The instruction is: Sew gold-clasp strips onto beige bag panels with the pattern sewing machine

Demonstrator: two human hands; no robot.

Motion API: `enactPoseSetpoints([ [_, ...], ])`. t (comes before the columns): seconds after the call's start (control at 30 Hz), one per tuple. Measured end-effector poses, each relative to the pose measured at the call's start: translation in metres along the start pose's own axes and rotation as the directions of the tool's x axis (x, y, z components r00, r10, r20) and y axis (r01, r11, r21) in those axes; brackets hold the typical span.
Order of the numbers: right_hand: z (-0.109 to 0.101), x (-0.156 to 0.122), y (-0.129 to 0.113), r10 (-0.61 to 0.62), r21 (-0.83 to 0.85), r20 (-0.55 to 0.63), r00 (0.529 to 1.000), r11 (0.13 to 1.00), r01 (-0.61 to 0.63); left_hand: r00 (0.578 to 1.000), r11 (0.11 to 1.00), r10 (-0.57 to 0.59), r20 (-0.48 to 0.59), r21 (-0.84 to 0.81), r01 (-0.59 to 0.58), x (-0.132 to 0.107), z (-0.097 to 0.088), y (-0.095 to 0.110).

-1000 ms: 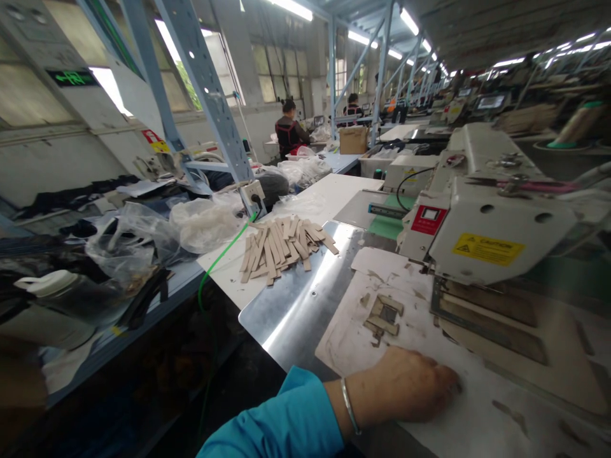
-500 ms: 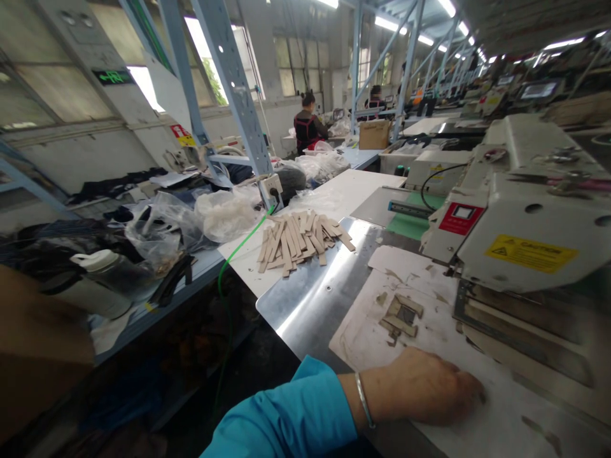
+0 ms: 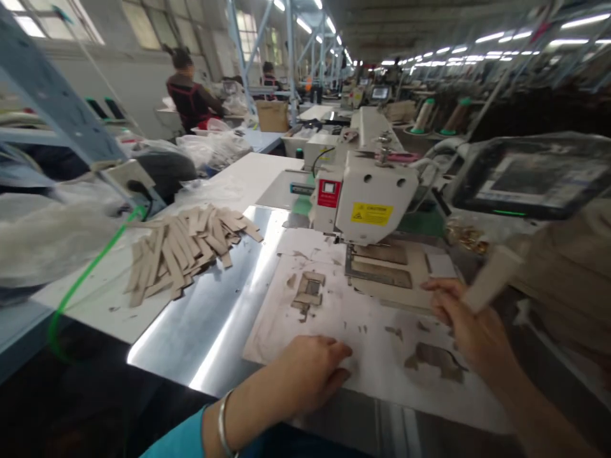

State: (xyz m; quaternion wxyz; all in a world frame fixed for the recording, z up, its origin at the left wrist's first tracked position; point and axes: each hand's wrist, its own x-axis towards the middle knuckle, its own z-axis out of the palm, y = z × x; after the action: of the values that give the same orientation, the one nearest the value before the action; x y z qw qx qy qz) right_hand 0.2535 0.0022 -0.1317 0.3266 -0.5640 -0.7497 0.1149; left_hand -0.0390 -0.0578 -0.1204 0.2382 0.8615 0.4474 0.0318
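My right hand (image 3: 472, 324) grips a beige fabric strip (image 3: 494, 277), which sticks up above the fingers. Its fingertips reach the right end of the clamp plate (image 3: 417, 270) under the sewing machine head (image 3: 365, 197). Over the near edge of the white work sheet (image 3: 281, 324) hovers or rests my left hand (image 3: 310, 372); its fingers are loosely bent, thumb apart from the index finger, nothing visible between them. Beyond it, a small frame of beige pieces (image 3: 309, 289) lies on the sheet. Brown scraps (image 3: 436, 359) lie between the hands.
A pile of beige strips (image 3: 184, 251) lies to the left, partly on the shiny metal plate (image 3: 219, 318). A control screen (image 3: 529, 175) stands at the right above brass-coloured bits (image 3: 465, 235). A green cable (image 3: 90, 273) hangs at the left. Another person (image 3: 191, 95) sits farther back.
The view has swung right. My right hand has come into view with a fabric strip. My left hand, earlier blurred and reaching over the sheet, is now nearer its front edge.
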Motion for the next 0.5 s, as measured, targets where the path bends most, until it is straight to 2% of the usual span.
enactPoseSetpoints([
  [0.07,0.002,-0.002,0.019,-0.019,-0.103,0.054,0.998,0.994,0.025,0.999,0.999,0.032,0.031,0.034,-0.033,0.003,-0.006,0.001],
  [0.17,0.013,0.000,0.035,-0.180,-0.219,0.171,0.969,0.952,0.215,0.991,0.985,0.128,-0.029,0.116,-0.123,0.025,-0.006,0.000],
  [0.23,0.024,0.003,0.038,-0.272,-0.224,0.244,0.931,0.918,0.327,0.975,0.969,0.189,-0.120,0.185,-0.165,0.049,0.003,-0.006],
  [0.33,0.039,0.006,0.040,-0.337,-0.215,0.320,0.885,0.884,0.414,0.953,0.953,0.216,-0.210,0.257,-0.160,0.080,0.023,-0.020],
  [0.4,0.045,0.005,0.042,-0.349,-0.207,0.359,0.866,0.874,0.439,0.951,0.952,0.215,-0.221,0.263,-0.154,0.091,0.035,-0.027],
  [0.5,0.046,0.004,0.047,-0.355,-0.183,0.404,0.843,0.872,0.455,0.949,0.957,0.212,-0.232,0.246,-0.154,0.094,0.043,-0.029],
])
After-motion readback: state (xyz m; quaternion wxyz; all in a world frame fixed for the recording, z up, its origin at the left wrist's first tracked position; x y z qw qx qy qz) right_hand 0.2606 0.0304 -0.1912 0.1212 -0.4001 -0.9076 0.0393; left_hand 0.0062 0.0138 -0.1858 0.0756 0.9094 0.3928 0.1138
